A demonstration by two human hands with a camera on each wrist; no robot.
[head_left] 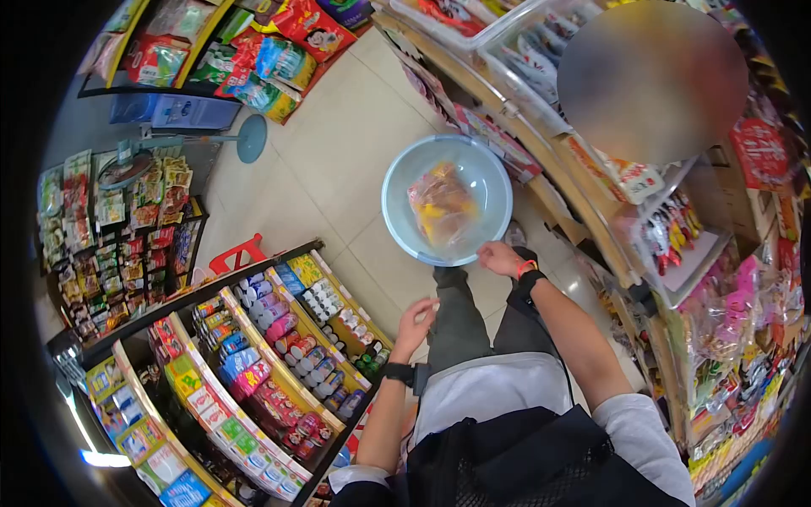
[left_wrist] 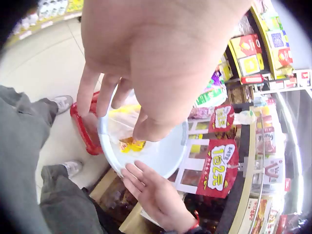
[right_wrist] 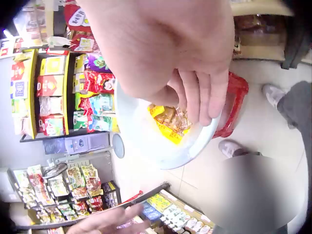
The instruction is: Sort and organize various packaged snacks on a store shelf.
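A pale blue plastic basin sits low on a red stool, beside the shop counter. Inside it lies a clear bag of yellow-orange snacks. My right hand reaches forward, and its straight fingers touch the basin's near rim. My left hand hangs free above my grey trouser leg with its fingers relaxed, holding nothing. In the left wrist view that hand hovers over the basin without touching it.
A low shelf of small cans and packets stands close on my left, with a second red stool behind it. Snack racks line the far left. A counter with hanging goods runs along the right. Tiled floor lies ahead.
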